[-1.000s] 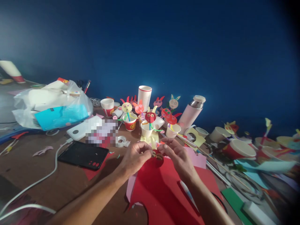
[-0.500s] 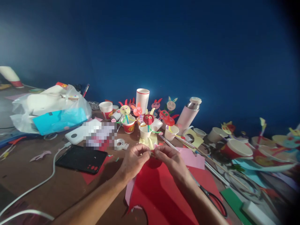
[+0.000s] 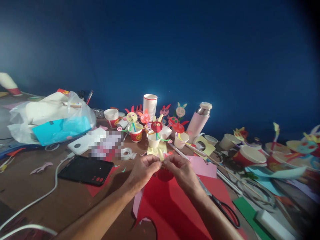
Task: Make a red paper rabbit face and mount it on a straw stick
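Note:
My left hand (image 3: 144, 170) and my right hand (image 3: 183, 170) meet over a red paper sheet (image 3: 175, 210), fingertips pinched together. Between them they hold a round red paper disc (image 3: 165, 175), which hangs below the fingers. A small pale yellow paper strip (image 3: 161, 155) sticks up from the pinch; whether it is joined to the disc I cannot tell. Just beyond stands a white paper cup (image 3: 153, 141) with a dark red paper face (image 3: 156, 127) on a stem. Black-handled scissors (image 3: 228, 211) lie beside my right forearm.
Several paper cups with paper faces stand at the back, near a stack of cups (image 3: 150, 106) and a pink thermos (image 3: 198, 123). A tape roll (image 3: 127, 153), a black phone case (image 3: 86, 170) and a plastic bag (image 3: 22, 116) are on the left. More cups crowd the right.
The yellow strip now shows more clearly above my fingertips. Both hands stay pinched in nearly the same place; the view has shifted slightly.

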`<state>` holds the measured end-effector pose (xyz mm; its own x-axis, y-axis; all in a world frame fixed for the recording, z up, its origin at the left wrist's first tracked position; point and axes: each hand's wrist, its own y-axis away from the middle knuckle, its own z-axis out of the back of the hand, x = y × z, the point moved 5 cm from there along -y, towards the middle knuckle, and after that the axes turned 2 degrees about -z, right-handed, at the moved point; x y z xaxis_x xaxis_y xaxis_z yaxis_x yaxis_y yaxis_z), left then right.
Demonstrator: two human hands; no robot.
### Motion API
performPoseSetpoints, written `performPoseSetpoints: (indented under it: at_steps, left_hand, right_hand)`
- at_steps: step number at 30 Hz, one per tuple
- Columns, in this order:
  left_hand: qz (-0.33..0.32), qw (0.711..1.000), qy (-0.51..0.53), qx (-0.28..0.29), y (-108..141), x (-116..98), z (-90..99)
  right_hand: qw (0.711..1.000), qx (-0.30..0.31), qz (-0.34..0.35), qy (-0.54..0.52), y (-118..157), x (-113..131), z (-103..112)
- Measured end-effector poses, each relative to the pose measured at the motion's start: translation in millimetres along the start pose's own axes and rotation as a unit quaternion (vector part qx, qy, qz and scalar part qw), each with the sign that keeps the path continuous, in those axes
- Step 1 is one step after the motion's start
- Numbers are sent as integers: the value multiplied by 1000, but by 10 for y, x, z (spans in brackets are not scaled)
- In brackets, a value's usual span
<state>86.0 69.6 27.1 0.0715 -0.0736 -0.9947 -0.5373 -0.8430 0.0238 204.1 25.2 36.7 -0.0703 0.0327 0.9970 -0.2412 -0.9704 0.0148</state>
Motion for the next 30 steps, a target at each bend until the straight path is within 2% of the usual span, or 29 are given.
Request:
performPoseSetpoints:
  at_steps: [11, 15, 22, 30]
  left_hand:
    - [-1, 998, -18, -54, -14, -28, 92]
    - [-7, 998, -20, -61, -22, -50, 118]
    - [4, 999, -2, -40, 5, -65, 83]
    - [11, 997, 79, 14, 4, -38, 4]
  right_hand:
    - [998, 14, 0, -60, -45, -62, 57]
    - [997, 45, 1, -65, -36, -55, 20]
    - [996, 41, -8, -83, -6, -22, -47]
    - [996, 35, 2, -76, 33, 44, -69]
